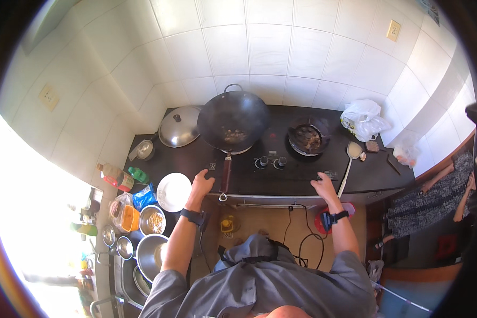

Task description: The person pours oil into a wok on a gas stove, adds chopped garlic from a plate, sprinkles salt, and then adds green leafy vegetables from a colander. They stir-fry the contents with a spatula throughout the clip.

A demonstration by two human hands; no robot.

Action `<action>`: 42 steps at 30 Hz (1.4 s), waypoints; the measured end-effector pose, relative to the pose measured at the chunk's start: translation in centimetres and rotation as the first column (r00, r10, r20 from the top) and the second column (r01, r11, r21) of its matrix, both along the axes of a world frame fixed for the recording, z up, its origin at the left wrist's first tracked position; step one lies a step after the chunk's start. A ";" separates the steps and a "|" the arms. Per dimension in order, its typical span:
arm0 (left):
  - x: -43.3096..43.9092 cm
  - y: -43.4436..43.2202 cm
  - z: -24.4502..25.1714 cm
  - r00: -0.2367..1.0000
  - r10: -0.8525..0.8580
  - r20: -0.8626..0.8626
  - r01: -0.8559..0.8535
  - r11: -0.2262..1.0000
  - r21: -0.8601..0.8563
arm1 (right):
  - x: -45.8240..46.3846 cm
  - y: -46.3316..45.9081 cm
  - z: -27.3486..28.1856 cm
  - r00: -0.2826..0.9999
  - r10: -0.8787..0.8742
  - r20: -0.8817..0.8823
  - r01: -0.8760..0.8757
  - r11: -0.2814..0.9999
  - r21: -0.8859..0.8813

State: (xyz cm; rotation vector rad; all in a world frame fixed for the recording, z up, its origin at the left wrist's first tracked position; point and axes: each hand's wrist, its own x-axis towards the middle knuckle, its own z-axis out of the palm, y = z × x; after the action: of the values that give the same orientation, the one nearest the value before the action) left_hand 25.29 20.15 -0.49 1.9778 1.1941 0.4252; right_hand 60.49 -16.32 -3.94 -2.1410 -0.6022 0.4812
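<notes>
My left hand (202, 185) is by the counter's front edge, just left of the wooden handle (225, 175) of a black wok, and holds nothing. The wok (233, 115) sits over the left burner, with browned food pieces (234, 134) in its bottom and a faint haze above them. Farther right, my right hand (325, 186) is at the counter's front edge, empty, its thumb apart from the fingers. Near it lies a wok spatula (353, 151) with a pale handle. Two control knobs (271, 162) lie between the hands. A blackened burner (308, 137) shows at the right.
A domed metal lid (178, 129) leans left of the wok. A white plate (174, 192), metal bowls (152, 220) and bottles (119, 178) crowd the left counter beside a sink (125, 278). A plastic bag (363, 119) sits at right. Another person (429, 198) stands far right.
</notes>
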 end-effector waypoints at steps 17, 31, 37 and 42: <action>-0.6 -3.8 2.6 0.868 0.241 0.434 -0.285 0.958 0.038 | -5.6 -13.0 7.6 0.945 -0.235 0.227 0.212 0.970 0.123; -13.6 -25.6 1.4 0.731 0.589 0.345 -0.579 0.803 -0.143 | -8.5 -17.7 18.2 0.878 0.254 0.405 -0.398 0.859 0.324; -19.9 -33.6 3.7 0.642 0.714 0.281 -0.693 0.696 -0.187 | -3.5 -15.6 14.7 0.860 0.230 0.456 -0.351 0.915 0.200; -26.7 -37.1 2.1 0.588 0.767 0.256 -0.748 0.636 -0.188 | 3.0 -12.0 7.4 0.834 0.231 0.501 -0.303 0.951 0.067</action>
State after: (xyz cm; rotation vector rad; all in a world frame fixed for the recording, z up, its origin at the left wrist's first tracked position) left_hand -1.38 -17.00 1.62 1.1653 1.7758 1.0811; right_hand 63.49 -28.29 3.48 -2.0486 -1.1980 0.0251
